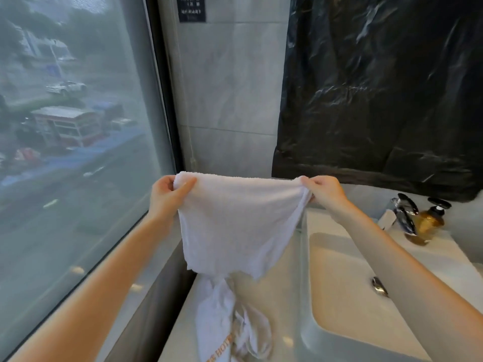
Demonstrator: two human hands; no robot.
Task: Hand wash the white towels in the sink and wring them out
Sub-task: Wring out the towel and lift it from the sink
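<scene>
I hold a white towel (235,220) spread out in the air above the counter, left of the sink (337,288). My left hand (167,194) pinches its top left corner. My right hand (324,190) pinches the bunched top right corner. The towel hangs flat between them, its lower edge ragged. Below it, a second white towel (222,320) with orange lettering lies twisted and crumpled on the counter beside the basin. The white basin shows no water, and its metal drain (379,286) is visible.
A chrome faucet (403,215) and an amber soap bottle with a black pump (431,220) stand at the back right of the sink. A black plastic sheet (386,87) covers the wall above. A large window (68,126) fills the left side.
</scene>
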